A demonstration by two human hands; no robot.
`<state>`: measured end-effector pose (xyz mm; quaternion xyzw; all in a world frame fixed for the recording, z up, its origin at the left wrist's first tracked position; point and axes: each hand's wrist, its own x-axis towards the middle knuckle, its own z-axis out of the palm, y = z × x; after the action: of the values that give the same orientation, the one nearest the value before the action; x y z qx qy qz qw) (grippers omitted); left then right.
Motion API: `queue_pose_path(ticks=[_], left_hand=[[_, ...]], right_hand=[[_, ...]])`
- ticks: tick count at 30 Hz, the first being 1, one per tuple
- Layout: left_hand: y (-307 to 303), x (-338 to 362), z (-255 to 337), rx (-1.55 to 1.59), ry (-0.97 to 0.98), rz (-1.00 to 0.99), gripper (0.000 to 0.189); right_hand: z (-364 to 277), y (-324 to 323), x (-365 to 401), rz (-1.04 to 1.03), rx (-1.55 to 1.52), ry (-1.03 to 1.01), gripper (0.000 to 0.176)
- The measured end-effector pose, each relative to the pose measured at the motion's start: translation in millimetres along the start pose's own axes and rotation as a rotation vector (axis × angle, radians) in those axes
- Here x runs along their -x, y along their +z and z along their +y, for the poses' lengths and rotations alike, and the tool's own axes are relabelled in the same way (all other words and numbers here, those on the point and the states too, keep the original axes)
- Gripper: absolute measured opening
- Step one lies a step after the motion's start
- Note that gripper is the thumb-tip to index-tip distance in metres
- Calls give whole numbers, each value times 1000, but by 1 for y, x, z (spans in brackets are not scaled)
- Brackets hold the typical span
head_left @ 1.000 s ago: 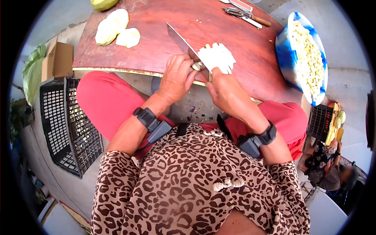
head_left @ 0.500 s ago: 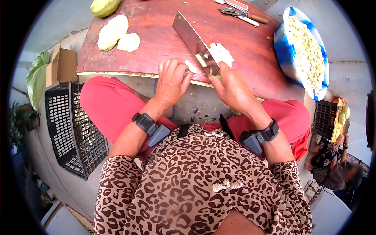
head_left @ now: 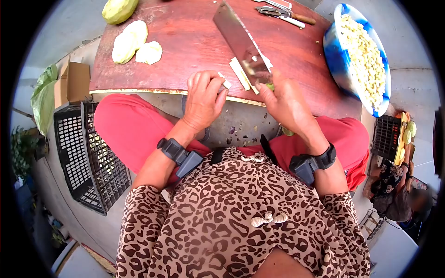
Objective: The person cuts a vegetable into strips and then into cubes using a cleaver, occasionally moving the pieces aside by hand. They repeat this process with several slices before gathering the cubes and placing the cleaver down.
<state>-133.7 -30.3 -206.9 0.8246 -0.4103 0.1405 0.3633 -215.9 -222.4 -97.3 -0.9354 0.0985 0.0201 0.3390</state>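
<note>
My right hand (head_left: 288, 101) is closed around the handle of a broad cleaver (head_left: 241, 39), its blade tilted up and to the left over the red wooden table (head_left: 185, 55). At the table's near edge, my left hand (head_left: 202, 98) pinches a small pale vegetable piece (head_left: 226, 84) between thumb and fingers. Pale cut strips (head_left: 239, 74) lie between the two hands, against the left side of the blade, which partly hides other pieces. Flat pale green slices (head_left: 125, 46) rest at the table's left, with a peeled green vegetable (head_left: 119, 11) beyond them.
A blue and white basin (head_left: 334, 60) of diced pale pieces stands at the table's right. A peeler and knife (head_left: 287, 17) lie at the far side. Black crates (head_left: 92, 153) and a cardboard box (head_left: 74, 81) are on the left floor. Another person (head_left: 394, 194) sits at far right.
My right hand and the cleaver have shifted right, away from my left hand. Pale strips now show left of the blade. My left hand keeps its pinch in nearly the same place.
</note>
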Motion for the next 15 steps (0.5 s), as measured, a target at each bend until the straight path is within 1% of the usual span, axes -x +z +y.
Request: queue_pose_path(ticks=[3,5,6,10,12,15], left_hand=[[6,-1,-4,63,6,-20,36],[8,-5,-4,98,20,-14,37],[8,-7,-3,115,28,-10,38],[6,-14,4,136,4,-1,36],[7,-18,4,133,-22,6,35],[9,-26,8,300,-170,132,35]], right_hand=[[17,5,-2,70,-205,-82,27],[33,14,-6,98,-274,-177,28],[29,14,-8,112,-309,-225,29],[13,-1,-2,-47,-516,63,24],[19,1,-4,-82,-618,150,20],[23,4,-9,-106,-851,210,17]])
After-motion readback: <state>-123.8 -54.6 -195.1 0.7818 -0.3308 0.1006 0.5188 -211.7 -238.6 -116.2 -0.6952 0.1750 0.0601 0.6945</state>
